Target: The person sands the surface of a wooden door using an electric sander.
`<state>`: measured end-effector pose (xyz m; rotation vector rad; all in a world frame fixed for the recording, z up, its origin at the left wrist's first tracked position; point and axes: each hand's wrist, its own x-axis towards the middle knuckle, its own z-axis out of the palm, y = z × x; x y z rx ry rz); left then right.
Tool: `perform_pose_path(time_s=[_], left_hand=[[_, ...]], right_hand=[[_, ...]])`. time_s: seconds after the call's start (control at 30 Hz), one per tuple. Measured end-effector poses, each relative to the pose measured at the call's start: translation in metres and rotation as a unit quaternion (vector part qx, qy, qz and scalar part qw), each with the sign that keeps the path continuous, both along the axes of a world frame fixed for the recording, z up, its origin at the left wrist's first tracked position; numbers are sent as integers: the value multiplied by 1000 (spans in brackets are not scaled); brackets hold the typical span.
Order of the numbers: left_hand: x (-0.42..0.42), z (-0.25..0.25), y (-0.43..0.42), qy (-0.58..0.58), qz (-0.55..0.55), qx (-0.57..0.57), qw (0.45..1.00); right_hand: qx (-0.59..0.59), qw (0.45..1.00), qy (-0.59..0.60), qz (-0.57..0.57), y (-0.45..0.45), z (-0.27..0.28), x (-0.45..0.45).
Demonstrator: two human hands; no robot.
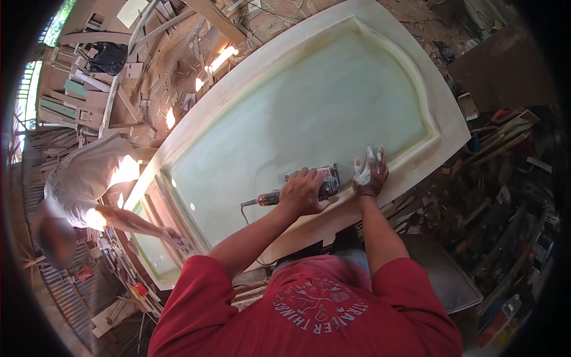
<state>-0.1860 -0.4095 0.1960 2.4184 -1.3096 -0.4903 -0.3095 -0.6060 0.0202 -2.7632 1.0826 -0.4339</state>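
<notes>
My left hand (302, 191) is wrapped over the body of a corded electric sander (329, 181), which rests on the large pale-green recessed panel (250, 137) of a wooden door (404, 30). The sander's cord (242, 213) runs from its rear end down toward the door's near edge. To the right of the sander, my right hand (372, 172) lies on the raised moulding by the near edge, fingers stretched out and dusted white. That hand holds nothing. A raised frame borders the panel, curving at its far right end.
At the left, another person (89, 178) bends over the door, one hand (173, 239) at its smaller end panel. Wood offcuts (71, 101) and a black plastic bag (107, 58) lie beyond. Scraps (505, 137) clutter the right, beside a flat dark board (443, 271).
</notes>
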Motion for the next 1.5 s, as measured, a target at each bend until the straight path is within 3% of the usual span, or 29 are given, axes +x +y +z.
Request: perform_pose_path(time_s=[0.67, 1.5], left_hand=[[-15, -1, 128, -8, 5, 61, 998], [64, -11, -132, -21, 58, -12, 998]], right_hand=[[16, 1000, -5, -5, 1, 0, 1], [58, 998, -10, -8, -1, 7, 0]])
